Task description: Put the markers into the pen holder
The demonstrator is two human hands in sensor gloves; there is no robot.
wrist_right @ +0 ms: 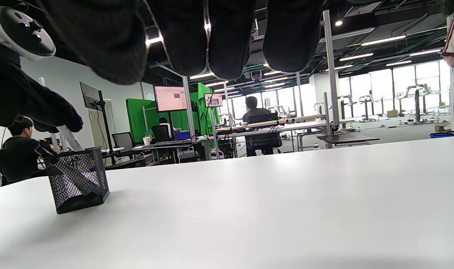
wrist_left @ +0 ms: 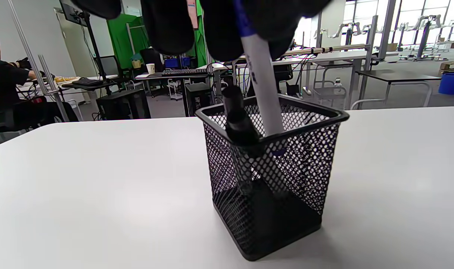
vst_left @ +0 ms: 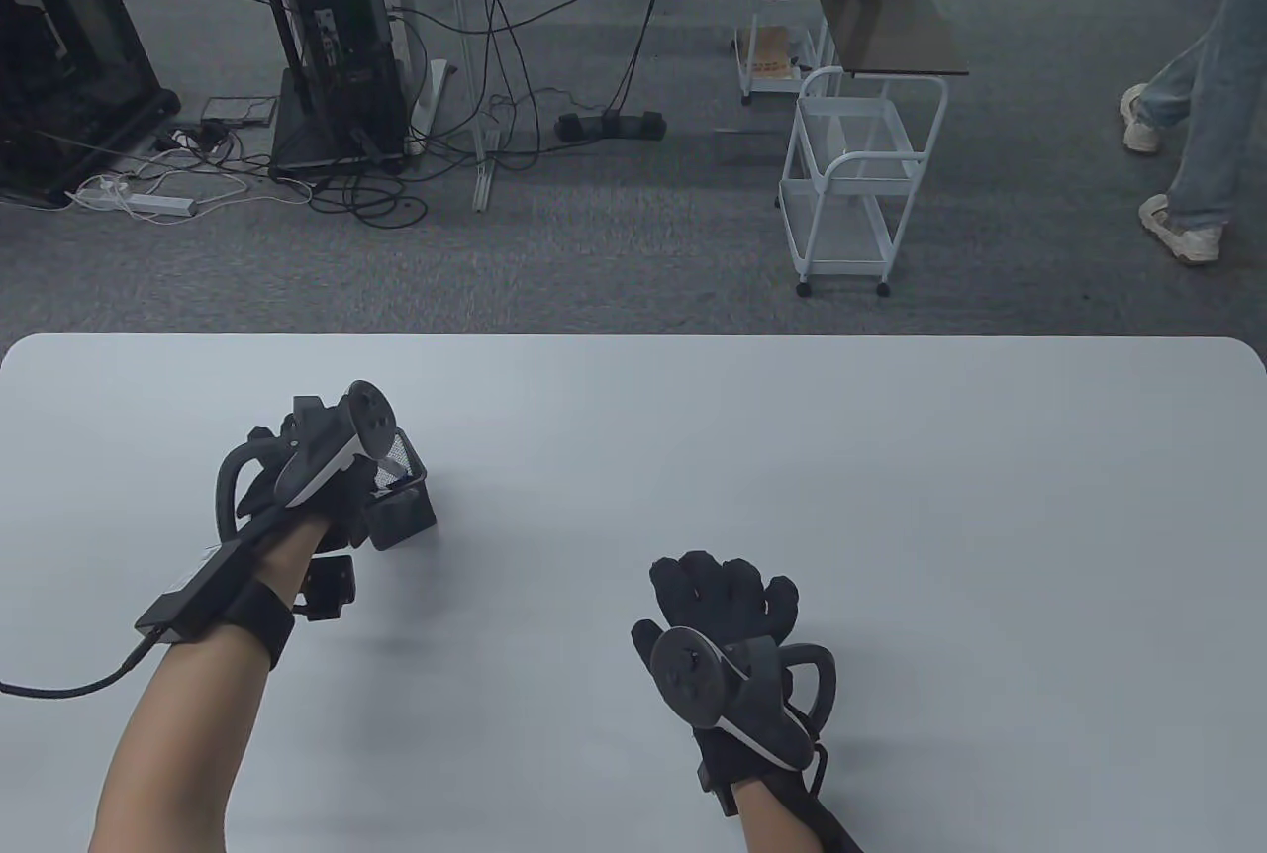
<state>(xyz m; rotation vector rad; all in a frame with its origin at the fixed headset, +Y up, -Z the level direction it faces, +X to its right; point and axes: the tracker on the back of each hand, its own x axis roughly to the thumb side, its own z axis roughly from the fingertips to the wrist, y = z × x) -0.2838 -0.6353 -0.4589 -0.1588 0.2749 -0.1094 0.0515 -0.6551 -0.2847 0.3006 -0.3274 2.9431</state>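
Left wrist view: left hand point(wrist_left: 219, 26) holds marker point(wrist_left: 262, 93) inside pen holder point(wrist_left: 313, 123).

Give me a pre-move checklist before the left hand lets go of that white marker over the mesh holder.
1. White marker tip inside the pen holder: ok, its lower end is below the rim.
2. Left hand grip on the marker: ok, fingers hold its upper end.
3. Black marker already in the holder: ok, leaning against the near rim.
4. Holder standing upright on the table: ok.
5. Right hand away from the holder: ok, apart and holding nothing.
6. Marker touching the holder's bottom: cannot tell.
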